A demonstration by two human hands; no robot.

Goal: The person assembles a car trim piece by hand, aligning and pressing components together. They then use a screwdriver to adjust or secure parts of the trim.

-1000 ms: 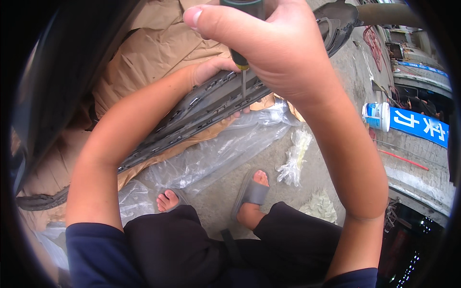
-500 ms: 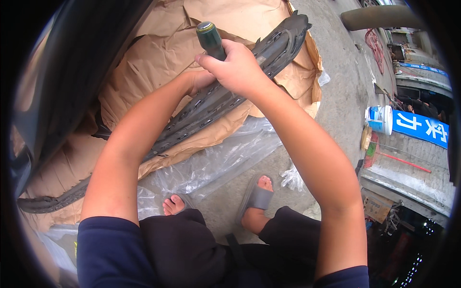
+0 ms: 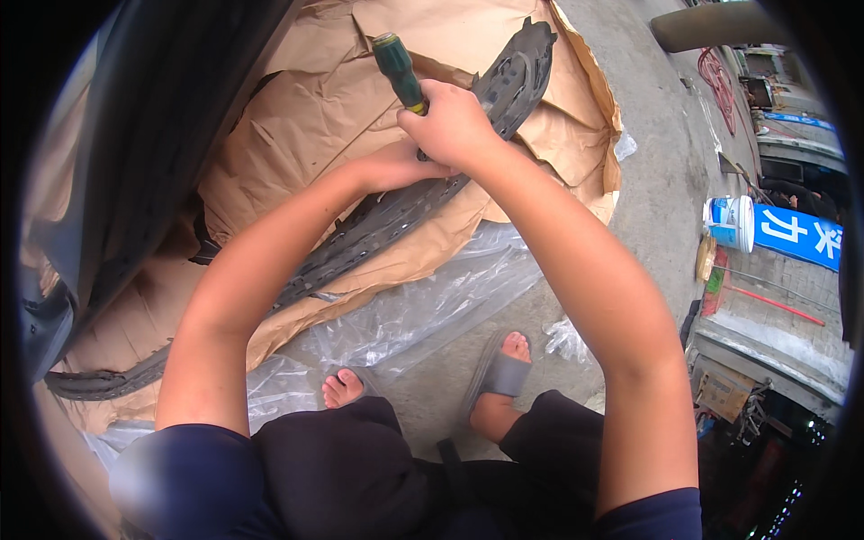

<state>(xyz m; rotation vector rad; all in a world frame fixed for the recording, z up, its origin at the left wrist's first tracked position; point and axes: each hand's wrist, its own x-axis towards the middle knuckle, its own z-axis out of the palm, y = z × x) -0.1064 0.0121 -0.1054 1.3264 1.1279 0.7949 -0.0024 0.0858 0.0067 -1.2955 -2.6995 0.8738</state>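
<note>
In my right hand (image 3: 456, 126) is a screwdriver with a dark green handle (image 3: 397, 65); its yellow collar shows below my closed fingers, and its butt end points away from me. The blade is mostly hidden by my hands. Right below, my left hand (image 3: 403, 166) is closed around the edge of a long black plastic trim strip (image 3: 382, 219), its fingertips partly out of sight. Small clips and slots line the strip, which runs slantwise from the lower left to a ragged far end at the upper right.
Crumpled brown paper (image 3: 310, 117) lies under the strip, with clear plastic film (image 3: 423, 301) along its near edge. A large dark glossy panel (image 3: 171, 126) rises at the left. On the right are a white-and-blue bucket (image 3: 731, 223), a blue sign (image 3: 796, 238) and a red hose (image 3: 715, 85).
My right hand has shifted down the screwdriver, showing more handle and the yellow collar. My left hand has come closer beneath it. The strip's far end has swung leftward.
</note>
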